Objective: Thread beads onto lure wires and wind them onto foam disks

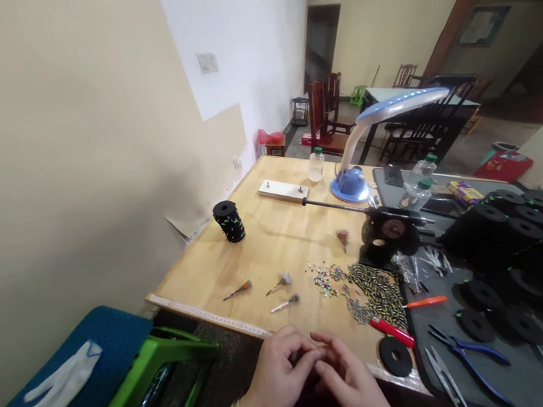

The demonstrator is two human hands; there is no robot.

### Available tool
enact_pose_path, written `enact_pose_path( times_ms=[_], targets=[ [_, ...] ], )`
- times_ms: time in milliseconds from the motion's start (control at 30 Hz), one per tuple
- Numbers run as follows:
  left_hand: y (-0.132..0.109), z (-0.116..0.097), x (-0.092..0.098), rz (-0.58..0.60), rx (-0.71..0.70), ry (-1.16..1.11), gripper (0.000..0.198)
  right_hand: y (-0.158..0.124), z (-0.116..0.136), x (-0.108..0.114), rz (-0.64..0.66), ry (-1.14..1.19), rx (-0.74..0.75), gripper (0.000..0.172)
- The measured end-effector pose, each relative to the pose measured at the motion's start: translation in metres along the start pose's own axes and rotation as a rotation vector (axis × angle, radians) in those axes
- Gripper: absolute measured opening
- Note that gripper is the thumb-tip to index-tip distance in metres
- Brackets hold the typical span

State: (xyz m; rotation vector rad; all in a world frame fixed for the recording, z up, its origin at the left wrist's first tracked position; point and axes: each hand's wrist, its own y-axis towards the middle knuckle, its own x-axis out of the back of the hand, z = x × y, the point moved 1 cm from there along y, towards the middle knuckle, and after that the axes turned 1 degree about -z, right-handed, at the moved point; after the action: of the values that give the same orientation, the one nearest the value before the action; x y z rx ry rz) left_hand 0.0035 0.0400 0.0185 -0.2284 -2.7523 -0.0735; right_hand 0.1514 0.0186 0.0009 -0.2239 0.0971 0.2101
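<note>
Before the lamp (354, 143), leaving many beads (377, 289) loose; nearer, holding left hand (284, 369) and right hand (351, 381) together, cannot tell around what; left of the lamp, with one roll (229, 226) seemingly done.

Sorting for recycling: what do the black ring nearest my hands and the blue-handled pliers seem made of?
Black ring: matte, soft-looking, so probably foam, possibly rubber. Blue-handled pliers: dark, slender tips suggest metal; smooth, evenly coloured handles suggest plastic or rubber.

- Moderate indoor light falls on the pale worktop (200, 267).
- A broad, soft shadow darkens the left wall (63, 125).
- Black rolls (512, 230) at right merge into darkness.
- Wide-angle distortion stretches the edges.
</note>
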Motion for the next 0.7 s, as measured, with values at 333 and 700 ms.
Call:
enact_pose_path(
  times_ms=[333,700],
  targets=[
    [0.014,0.010,0.050,-0.232,-0.120,0.258,0.015,0.011,-0.025,0.004,-0.132,-0.198,0.091,0.047],
    [0.053,0.061,0.097,-0.365,0.003,0.614,0.024,0.004,-0.041,-0.003,-0.285,0.039,-0.032,0.051]
  ],
)
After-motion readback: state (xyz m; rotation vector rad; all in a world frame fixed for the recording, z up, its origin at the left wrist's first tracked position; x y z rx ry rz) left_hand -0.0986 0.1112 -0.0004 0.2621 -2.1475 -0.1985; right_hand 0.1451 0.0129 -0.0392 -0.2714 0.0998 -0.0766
